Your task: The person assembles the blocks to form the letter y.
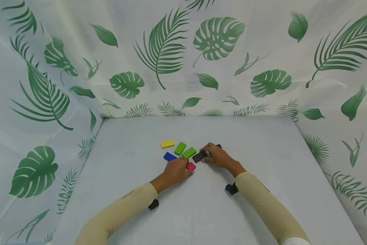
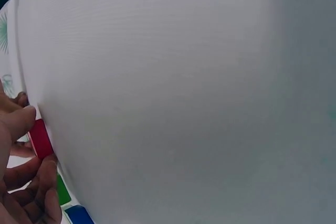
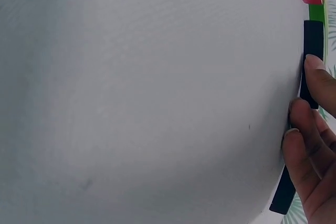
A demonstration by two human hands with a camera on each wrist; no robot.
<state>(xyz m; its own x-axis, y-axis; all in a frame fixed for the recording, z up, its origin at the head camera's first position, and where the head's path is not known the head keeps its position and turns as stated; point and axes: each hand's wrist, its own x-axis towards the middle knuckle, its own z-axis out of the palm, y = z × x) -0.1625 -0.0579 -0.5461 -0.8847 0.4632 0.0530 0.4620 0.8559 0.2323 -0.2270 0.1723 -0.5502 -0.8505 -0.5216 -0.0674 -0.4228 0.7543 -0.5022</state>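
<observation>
My left hand pinches a small pinkish-red block between thumb and fingers, low over the white table. The left wrist view shows the red block standing between thumb and fingertips. To its right, my right hand grips a black rectangular block, thumb on its near side. In the right wrist view that black block lies along the thumb. A second black block shows beyond the curled fingers, mostly hidden by the hand in the head view.
Two green blocks lie slantwise between the hands. A yellow block sits at the back left, with a blue block partly behind the left hand. White cloth printed with green leaves hangs around the table.
</observation>
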